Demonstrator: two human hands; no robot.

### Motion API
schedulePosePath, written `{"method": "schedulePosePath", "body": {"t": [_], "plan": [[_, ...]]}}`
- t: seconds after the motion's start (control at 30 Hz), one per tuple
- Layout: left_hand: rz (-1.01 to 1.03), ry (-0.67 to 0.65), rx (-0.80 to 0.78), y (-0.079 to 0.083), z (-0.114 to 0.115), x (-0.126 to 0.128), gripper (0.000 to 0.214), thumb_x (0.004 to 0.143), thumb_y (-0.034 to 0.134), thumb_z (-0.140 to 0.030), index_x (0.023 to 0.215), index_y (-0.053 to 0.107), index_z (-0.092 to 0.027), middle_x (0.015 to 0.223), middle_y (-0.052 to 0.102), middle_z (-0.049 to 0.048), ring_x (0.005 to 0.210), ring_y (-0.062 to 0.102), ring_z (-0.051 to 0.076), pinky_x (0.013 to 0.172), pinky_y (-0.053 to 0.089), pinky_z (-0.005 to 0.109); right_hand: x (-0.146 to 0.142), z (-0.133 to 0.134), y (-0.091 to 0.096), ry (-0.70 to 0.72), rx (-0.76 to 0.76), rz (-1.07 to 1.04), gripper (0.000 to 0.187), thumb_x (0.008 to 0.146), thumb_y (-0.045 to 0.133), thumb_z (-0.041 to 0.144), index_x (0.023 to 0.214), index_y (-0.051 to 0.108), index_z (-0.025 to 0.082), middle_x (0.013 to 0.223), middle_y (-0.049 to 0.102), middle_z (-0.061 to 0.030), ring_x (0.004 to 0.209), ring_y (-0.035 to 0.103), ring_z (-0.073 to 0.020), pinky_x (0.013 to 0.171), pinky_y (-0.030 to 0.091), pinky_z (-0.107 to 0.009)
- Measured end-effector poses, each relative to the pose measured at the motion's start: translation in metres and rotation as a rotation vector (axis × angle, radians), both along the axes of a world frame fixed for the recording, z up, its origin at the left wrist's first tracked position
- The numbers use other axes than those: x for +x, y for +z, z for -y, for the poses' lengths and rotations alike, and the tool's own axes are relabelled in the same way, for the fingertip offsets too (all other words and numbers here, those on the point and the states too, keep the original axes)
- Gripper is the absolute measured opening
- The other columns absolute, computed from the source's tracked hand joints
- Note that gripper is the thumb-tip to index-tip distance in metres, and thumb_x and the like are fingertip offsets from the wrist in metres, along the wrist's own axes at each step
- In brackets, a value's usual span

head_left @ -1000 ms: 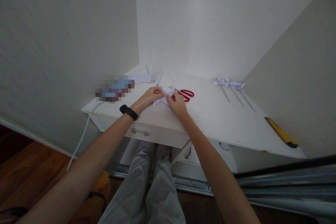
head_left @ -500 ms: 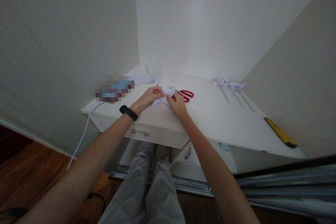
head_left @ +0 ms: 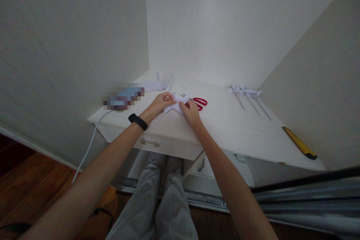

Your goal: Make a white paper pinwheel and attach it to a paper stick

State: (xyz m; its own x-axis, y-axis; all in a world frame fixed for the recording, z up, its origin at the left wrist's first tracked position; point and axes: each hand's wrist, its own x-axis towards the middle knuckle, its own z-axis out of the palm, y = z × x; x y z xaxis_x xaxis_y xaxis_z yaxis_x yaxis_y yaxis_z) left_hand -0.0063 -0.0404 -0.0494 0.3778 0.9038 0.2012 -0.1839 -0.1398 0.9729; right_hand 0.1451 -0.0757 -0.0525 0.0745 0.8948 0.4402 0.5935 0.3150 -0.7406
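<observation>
Both of my hands rest on a white desk [head_left: 225, 127] and pinch a small white folded paper piece [head_left: 174, 105] between them. My left hand [head_left: 158, 105], with a black band on its wrist, holds the paper's left side with closed fingers. My right hand [head_left: 191, 112] grips its right side, fingers closed too. Red-handled scissors [head_left: 198, 102] lie just behind my right hand.
Several paper strips [head_left: 165, 79] lie at the desk's back left. Finished paper pinwheels on sticks [head_left: 247, 95] lie at the back right. A yellow utility knife [head_left: 299, 142] sits near the right edge. A white cable [head_left: 90, 142] hangs off the left corner. Walls close in on three sides.
Nothing much has changed; my hands stay on the paper with only slight finger shifts.
</observation>
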Motion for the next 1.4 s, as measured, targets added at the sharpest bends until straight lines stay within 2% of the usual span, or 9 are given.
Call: {"method": "schedulePosePath", "body": {"t": [0.17, 0.47, 0.87, 1.13, 1.4], "plan": [[0.004, -0.004, 0.018, 0.001, 0.000, -0.001, 0.033, 0.057, 0.075, -0.026, 0.074, 0.049, -0.016, 0.063, 0.059, -0.0031, 0.055, 0.054, 0.008, 0.051, 0.034, 0.018, 0.001, 0.000, -0.001, 0.031, 0.003, -0.070, 0.019, 0.073, 0.051, 0.033, 0.068, 0.055, 0.015, 0.065, 0.054, 0.0001, 0.062, 0.046, -0.0119, 0.059, 0.035, -0.023], [0.024, 0.039, 0.025, -0.001, -0.002, -0.001, 0.036, 0.054, 0.076, -0.026, 0.073, 0.047, -0.017, 0.058, 0.055, -0.0061, 0.050, 0.051, 0.007, 0.050, 0.032, 0.018, 0.004, -0.008, -0.011, 0.117, 0.007, -0.147, 0.028, 0.075, 0.051, 0.040, 0.078, 0.061, 0.014, 0.071, 0.059, -0.0016, 0.063, 0.050, -0.0126, 0.063, 0.040, -0.024], [0.051, 0.003, -0.022, -0.001, -0.004, 0.001, 0.041, 0.053, 0.078, -0.028, 0.076, 0.046, -0.018, 0.066, 0.061, -0.0030, 0.059, 0.058, 0.010, 0.056, 0.039, 0.019, 0.005, -0.007, -0.011, 0.063, 0.038, -0.136, 0.025, 0.073, 0.052, 0.037, 0.074, 0.061, 0.014, 0.067, 0.058, -0.0014, 0.062, 0.049, -0.0129, 0.061, 0.039, -0.024], [0.044, 0.033, -0.039, -0.004, -0.005, 0.000, 0.042, 0.051, 0.078, -0.026, 0.077, 0.046, -0.018, 0.067, 0.061, -0.0035, 0.059, 0.058, 0.010, 0.056, 0.040, 0.019, 0.005, -0.009, -0.014, 0.081, 0.030, -0.147, 0.028, 0.075, 0.052, 0.040, 0.074, 0.061, 0.013, 0.067, 0.058, -0.0015, 0.061, 0.048, -0.0125, 0.059, 0.039, -0.024], [0.054, 0.028, -0.047, 0.001, 0.000, -0.002, 0.039, 0.055, 0.077, -0.028, 0.078, 0.046, -0.018, 0.068, 0.062, -0.0023, 0.060, 0.058, 0.009, 0.058, 0.040, 0.019, 0.004, -0.011, -0.014, 0.121, 0.000, -0.164, 0.030, 0.077, 0.049, 0.041, 0.080, 0.062, 0.014, 0.074, 0.062, -0.0030, 0.066, 0.053, -0.0142, 0.062, 0.041, -0.025]]}}
